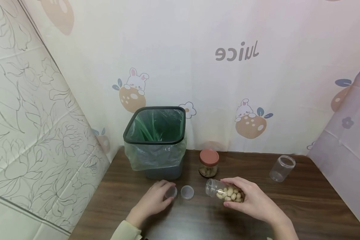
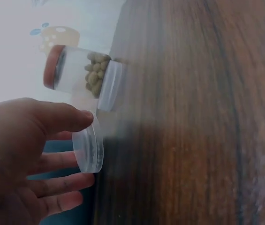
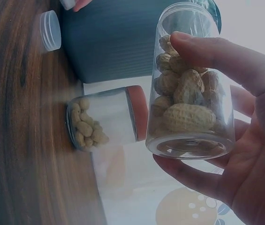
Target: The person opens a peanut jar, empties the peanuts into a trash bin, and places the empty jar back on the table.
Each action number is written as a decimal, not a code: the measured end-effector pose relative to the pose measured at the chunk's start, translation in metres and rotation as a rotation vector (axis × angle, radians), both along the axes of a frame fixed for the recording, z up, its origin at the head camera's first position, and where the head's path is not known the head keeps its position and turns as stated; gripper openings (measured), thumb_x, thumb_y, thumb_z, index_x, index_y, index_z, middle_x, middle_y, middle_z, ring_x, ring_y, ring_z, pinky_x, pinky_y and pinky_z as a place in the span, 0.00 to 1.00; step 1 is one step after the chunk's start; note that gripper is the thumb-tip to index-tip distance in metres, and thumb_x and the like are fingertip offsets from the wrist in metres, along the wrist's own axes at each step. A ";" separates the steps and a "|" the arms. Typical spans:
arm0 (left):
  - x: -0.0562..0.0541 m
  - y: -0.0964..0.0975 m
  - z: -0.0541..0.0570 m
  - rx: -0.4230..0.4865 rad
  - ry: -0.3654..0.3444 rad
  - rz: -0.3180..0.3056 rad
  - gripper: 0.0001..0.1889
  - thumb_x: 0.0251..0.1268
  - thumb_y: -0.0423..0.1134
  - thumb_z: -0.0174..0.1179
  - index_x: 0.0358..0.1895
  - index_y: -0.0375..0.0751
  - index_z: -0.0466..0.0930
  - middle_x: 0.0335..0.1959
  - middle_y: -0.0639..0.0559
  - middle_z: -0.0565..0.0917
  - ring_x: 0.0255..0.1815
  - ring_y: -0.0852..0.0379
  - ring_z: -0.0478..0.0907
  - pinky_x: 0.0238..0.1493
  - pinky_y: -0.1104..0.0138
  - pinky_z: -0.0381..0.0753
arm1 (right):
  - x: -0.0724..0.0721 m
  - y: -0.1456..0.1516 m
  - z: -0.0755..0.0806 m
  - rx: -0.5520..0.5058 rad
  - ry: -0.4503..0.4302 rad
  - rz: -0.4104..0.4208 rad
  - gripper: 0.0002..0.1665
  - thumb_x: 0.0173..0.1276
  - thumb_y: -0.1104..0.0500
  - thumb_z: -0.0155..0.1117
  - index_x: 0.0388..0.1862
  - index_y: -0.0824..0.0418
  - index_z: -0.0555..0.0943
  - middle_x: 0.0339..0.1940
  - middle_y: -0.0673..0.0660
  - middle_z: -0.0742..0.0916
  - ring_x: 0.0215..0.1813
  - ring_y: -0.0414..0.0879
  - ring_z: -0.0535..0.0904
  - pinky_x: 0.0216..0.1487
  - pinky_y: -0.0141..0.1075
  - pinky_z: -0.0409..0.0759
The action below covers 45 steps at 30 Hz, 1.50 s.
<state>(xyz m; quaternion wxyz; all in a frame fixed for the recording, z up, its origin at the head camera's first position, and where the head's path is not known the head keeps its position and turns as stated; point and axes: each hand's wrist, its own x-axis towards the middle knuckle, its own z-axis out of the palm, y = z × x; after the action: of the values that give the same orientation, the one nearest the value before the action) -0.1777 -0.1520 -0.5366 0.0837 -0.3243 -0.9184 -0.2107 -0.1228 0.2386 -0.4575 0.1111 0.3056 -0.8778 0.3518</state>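
My left hand (image 1: 156, 196) pinches a clear plastic lid (image 2: 89, 147) by its edge, low over the table, the thumb on one side and fingers on the other. A second clear lid (image 1: 187, 192) lies on the table just right of it. In my right hand (image 1: 252, 198) is a clear plastic jar (image 3: 188, 89) partly filled with peanuts (image 3: 188, 117) in their shells. That jar is tipped on its side in the head view, its uncovered mouth facing left. Behind it stands a jar with a red lid (image 1: 209, 157), with peanuts (image 3: 87, 126) at its bottom.
A dark bin (image 1: 165, 171) with a green-tinted liner stands at the back left of the wooden table (image 1: 186, 220). An uncovered clear jar (image 1: 282, 169) stands at the back right. A patterned curtain (image 1: 180, 60) hangs behind the table.
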 end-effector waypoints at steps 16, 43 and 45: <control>-0.007 0.004 -0.010 -0.126 0.021 0.024 0.21 0.70 0.41 0.75 0.63 0.42 0.87 0.56 0.50 0.87 0.56 0.48 0.82 0.61 0.55 0.82 | -0.001 0.001 0.000 -0.004 -0.002 0.011 0.38 0.63 0.49 0.87 0.71 0.45 0.82 0.61 0.40 0.87 0.53 0.37 0.86 0.52 0.27 0.83; -0.022 -0.076 0.050 0.190 -0.034 0.269 0.15 0.70 0.43 0.74 0.55 0.42 0.90 0.51 0.48 0.92 0.55 0.44 0.89 0.59 0.45 0.85 | -0.001 0.002 0.004 -0.013 0.006 0.004 0.39 0.62 0.51 0.88 0.71 0.47 0.82 0.60 0.44 0.88 0.53 0.38 0.86 0.54 0.24 0.81; -0.024 -0.091 0.059 0.209 -0.020 0.327 0.16 0.71 0.42 0.71 0.56 0.39 0.89 0.52 0.43 0.91 0.55 0.39 0.88 0.59 0.42 0.85 | -0.002 0.002 0.007 -0.012 0.019 0.004 0.39 0.61 0.52 0.89 0.70 0.49 0.82 0.61 0.45 0.88 0.54 0.39 0.87 0.55 0.23 0.80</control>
<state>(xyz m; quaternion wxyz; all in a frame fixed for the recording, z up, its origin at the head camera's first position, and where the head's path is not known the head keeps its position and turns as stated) -0.2020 -0.2429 -0.4780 0.1408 -0.1580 -0.9328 -0.2918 -0.1245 0.2409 -0.4504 0.1208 0.3099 -0.8740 0.3541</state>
